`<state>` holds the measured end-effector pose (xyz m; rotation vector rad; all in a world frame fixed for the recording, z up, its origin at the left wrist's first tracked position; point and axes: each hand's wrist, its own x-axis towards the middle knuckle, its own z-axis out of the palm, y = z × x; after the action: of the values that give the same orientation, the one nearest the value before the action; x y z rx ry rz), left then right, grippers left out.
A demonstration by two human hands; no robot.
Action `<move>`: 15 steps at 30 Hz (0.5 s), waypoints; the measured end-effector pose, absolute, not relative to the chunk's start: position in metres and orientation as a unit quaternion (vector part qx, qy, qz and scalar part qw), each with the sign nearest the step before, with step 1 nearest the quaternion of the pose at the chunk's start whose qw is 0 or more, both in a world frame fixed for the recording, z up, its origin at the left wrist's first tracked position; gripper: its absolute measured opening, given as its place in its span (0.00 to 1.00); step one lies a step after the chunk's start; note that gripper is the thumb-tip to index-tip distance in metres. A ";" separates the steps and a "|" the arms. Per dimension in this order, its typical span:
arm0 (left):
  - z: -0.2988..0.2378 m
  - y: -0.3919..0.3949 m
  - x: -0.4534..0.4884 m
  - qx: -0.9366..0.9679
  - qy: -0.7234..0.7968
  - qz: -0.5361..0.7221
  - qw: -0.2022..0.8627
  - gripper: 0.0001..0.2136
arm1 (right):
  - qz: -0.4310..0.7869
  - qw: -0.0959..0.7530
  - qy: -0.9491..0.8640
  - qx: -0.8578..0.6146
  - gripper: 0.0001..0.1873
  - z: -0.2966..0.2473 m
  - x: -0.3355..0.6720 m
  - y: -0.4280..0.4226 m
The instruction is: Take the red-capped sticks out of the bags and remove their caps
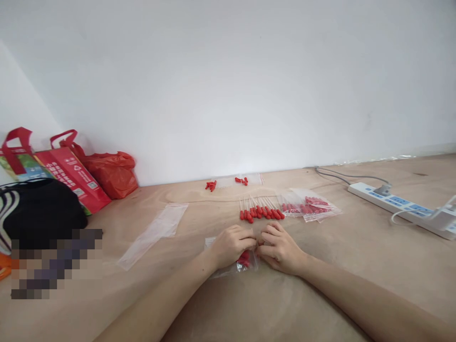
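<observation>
My left hand point(232, 244) lies over a clear zip-seal bag point(233, 270) with red pieces point(244, 259) inside, its fingers closed on the bag's edge. Close beside it, my right hand point(280, 248) has its fingers curled in a pinch at the bag's right edge. The fingertips of both hands nearly meet, and what lies between them is partly hidden. Just beyond the hands lies a row of thin pale sticks with red tips point(261, 212). To its right rest filled clear bags point(313, 206) of the same red-tipped sticks.
Flat plastic bags point(156, 235) lie to the left. Near the wall are small red pieces point(211, 185) and another clear bag point(254, 178). A white power strip point(402, 206) with cables is on the right. Red bags point(112, 173) and a black item point(42, 213) stand at left.
</observation>
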<state>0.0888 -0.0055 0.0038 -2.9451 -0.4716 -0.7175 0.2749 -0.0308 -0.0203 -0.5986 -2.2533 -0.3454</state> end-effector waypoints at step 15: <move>-0.001 -0.001 0.087 -0.972 -0.109 -0.200 0.059 0.12 | -0.139 0.392 -0.886 -0.205 0.11 -0.017 0.272 -0.030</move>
<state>0.0869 -0.0010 -0.0006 -2.9444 -0.3309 -0.6052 0.2720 -0.0296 -0.0169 -0.5213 -2.2487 -0.3520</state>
